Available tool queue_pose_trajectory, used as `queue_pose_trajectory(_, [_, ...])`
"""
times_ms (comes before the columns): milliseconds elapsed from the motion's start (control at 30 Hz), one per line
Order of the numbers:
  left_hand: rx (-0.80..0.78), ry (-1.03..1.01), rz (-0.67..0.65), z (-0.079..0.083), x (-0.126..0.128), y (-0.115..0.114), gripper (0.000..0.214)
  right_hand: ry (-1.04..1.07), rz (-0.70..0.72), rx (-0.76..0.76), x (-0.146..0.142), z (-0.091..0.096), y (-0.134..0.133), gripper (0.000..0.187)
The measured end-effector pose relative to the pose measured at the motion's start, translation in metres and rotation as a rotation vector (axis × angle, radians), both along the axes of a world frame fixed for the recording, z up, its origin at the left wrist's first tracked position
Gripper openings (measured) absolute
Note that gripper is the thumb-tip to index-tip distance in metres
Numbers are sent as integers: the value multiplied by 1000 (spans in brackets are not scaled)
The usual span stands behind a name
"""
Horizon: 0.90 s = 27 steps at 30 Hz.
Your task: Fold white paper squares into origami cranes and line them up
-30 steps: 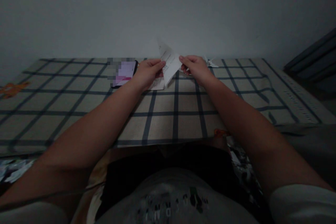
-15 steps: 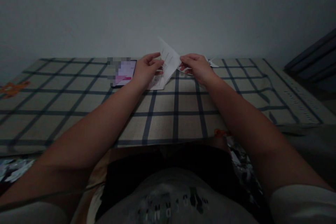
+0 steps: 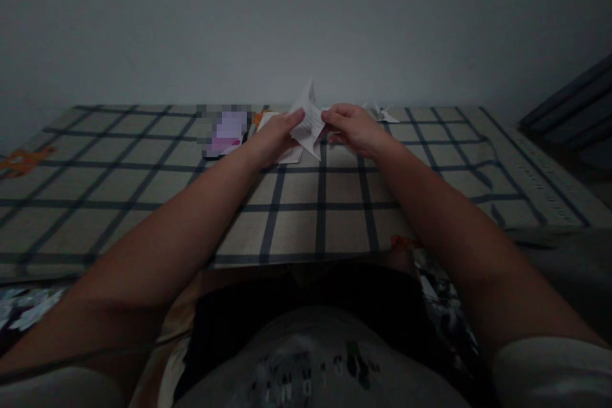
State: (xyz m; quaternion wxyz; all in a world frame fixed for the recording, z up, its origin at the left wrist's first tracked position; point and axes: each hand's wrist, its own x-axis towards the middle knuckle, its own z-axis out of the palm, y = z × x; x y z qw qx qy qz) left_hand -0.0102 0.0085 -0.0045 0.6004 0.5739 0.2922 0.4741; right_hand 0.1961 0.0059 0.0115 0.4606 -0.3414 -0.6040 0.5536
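Note:
Both hands meet over the far middle of a checked cloth [image 3: 306, 204]. A small white printed paper [image 3: 310, 121], folded to a point, is held up between them. My left hand [image 3: 275, 134] pinches its left edge with fingers closed on it. Fingers curled, my right hand [image 3: 352, 126] grips the paper's right side. More white paper [image 3: 291, 154] lies flat on the cloth just under my left hand.
A phone [image 3: 226, 134] with a lit pink screen lies left of my hands. A small folded white paper figure [image 3: 382, 115] sits at the far edge, right of my right hand. An orange mark [image 3: 21, 161] shows at far left. A dark piece of furniture [image 3: 574, 115] stands at right.
The paper has been folded smaller and turned, its tip now lower. My left hand has moved right along it and both hands have drawn closer together.

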Motion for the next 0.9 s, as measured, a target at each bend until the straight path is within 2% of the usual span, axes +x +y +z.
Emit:
queue_pose_trajectory(67, [-10, 4, 6, -2, 1, 0, 62, -8, -7, -3, -1, 0, 0, 40])
queue_pose_trajectory(200, [-43, -69, 177, 0, 2, 0, 46, 45, -81, 36, 2, 0, 4, 46])
queue_pose_trajectory(300, [-31, -115, 240, 4, -1, 3, 38, 101, -172, 74, 8, 1, 12, 47])
queue_pose_trajectory(400, [-12, -120, 254, 6, -6, 6, 38, 123, -278, 96, 14, -1, 20, 44])
queue_pose_trajectory(500, [1, -106, 258, 6, -10, 7, 38, 106, -323, 95, 17, -3, 24, 41])
queue_pose_trajectory(667, [-32, -99, 225, 9, -13, 7, 32, 61, -389, 101, 19, -3, 26, 17])
queue_pose_trajectory(800, [-103, -116, 176, 12, -14, 6, 32, -4, -334, 172, 21, -5, 26, 16])
queue_pose_trajectory(900, [-171, -153, 167, 13, -14, 8, 29, -29, -251, 162, 22, -7, 26, 14])
